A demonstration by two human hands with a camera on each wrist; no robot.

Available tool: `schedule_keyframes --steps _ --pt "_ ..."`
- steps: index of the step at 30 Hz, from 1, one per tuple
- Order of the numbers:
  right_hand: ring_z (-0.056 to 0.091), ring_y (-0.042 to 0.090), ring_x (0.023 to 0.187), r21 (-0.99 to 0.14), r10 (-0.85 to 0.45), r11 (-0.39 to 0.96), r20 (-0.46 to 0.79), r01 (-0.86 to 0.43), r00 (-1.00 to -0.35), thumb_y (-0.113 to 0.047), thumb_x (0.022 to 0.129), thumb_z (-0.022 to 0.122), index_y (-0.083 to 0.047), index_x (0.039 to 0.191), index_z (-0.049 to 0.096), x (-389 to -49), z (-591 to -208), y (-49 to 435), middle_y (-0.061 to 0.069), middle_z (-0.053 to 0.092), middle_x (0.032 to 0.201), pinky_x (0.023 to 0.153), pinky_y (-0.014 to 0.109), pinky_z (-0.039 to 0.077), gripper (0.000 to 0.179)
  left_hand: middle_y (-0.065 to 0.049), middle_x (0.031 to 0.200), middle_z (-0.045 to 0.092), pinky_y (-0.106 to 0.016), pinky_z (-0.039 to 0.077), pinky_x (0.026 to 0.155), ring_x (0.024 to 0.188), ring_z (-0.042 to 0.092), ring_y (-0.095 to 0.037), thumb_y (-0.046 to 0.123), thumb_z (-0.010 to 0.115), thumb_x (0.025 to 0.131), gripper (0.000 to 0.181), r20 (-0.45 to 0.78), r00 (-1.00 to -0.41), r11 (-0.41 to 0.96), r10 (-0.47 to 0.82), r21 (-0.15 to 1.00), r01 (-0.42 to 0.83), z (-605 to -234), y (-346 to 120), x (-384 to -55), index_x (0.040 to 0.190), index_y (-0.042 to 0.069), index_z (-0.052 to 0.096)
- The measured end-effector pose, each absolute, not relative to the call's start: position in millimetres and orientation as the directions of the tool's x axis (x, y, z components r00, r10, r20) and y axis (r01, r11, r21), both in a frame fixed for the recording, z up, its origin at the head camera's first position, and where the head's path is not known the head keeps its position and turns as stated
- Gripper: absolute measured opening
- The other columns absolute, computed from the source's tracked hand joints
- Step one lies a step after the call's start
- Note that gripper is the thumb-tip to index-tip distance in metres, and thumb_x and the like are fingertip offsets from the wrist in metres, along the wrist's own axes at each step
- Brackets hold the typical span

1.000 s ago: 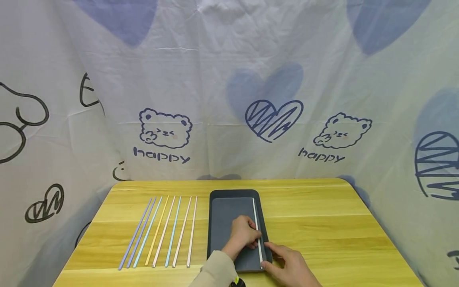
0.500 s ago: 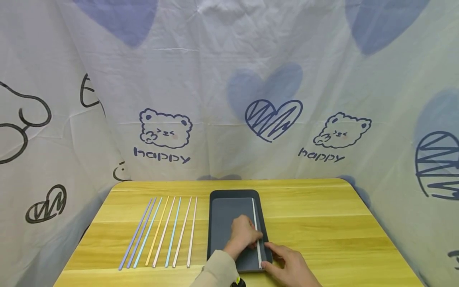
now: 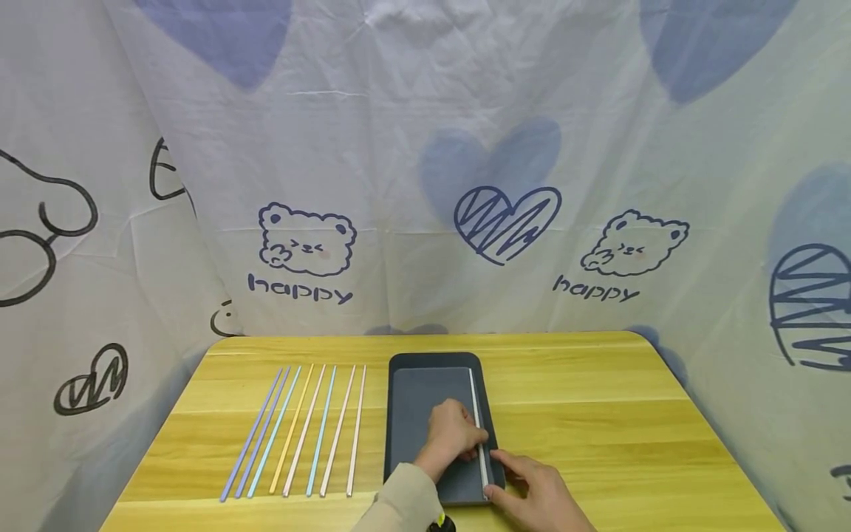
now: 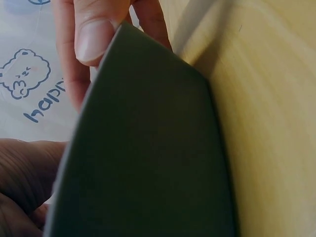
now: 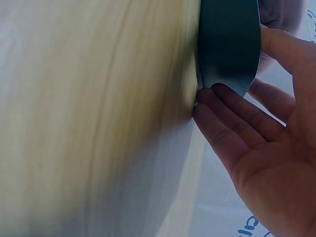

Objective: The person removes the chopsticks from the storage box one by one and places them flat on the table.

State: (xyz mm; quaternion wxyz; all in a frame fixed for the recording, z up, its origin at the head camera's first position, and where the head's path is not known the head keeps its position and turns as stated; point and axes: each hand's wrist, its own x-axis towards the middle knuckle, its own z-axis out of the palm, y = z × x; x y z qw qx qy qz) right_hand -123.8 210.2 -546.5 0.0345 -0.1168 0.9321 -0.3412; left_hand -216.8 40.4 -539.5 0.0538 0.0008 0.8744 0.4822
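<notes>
A dark grey rectangular tray (image 3: 425,384) stands on the table in the head view. Along its right inner side lies a thin white stick (image 3: 475,399). My left hand (image 3: 448,436) reaches over the tray's front, its curled fingers pinching the stick near the middle. At the front right corner, my right hand (image 3: 537,491) holds the tray, with the thumb tip by the stick's near end. In the right wrist view, the right hand's fingers (image 5: 237,118) lie against the outside of the tray wall (image 5: 229,44). The left hand's pinch is hidden in the left wrist view.
Left of the tray, several thin sticks lie side by side on the wooden table (image 3: 585,399): purple sticks (image 3: 251,432), blue sticks (image 3: 322,428), a yellow stick (image 3: 291,428) and pink sticks (image 3: 337,428). A printed cloth (image 3: 399,185) hangs behind the table.
The white stick's far end has shifted very slightly to the right in the tray. Both hands stay almost where they were.
</notes>
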Motion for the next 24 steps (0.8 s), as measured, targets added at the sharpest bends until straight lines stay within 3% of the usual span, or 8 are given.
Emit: schedule_keyframes --steps 6,24 --pt "0.073 0.027 0.114 -0.656 -0.236 0.735 -0.01 -0.172 -0.972 -0.054 0.092 0.076 -0.012 0.141 0.067 -125.2 -546.1 208.3 0.012 0.073 0.132 0.095 0.046 0.063 0.065 0.002 0.039 0.056 -0.026 0.051 0.035 0.031 0.057 -0.012 0.003 0.082 0.076 0.032 -0.089 -0.994 0.523 0.062 0.851 -0.043 -542.4 39.3 -217.1 0.058 0.011 0.058" --pt "0.074 0.028 0.112 -0.647 -0.243 0.733 0.041 -0.211 -0.969 -0.054 0.092 0.076 -0.012 0.141 0.068 -122.2 -545.8 210.3 0.011 0.074 0.131 0.092 0.039 0.063 0.065 0.003 0.037 0.053 -0.025 0.048 0.035 0.028 0.053 -0.01 0.006 0.087 0.073 0.038 -0.073 -0.995 0.566 0.074 0.824 -0.019 -547.6 39.0 -221.3 0.05 0.012 0.057"
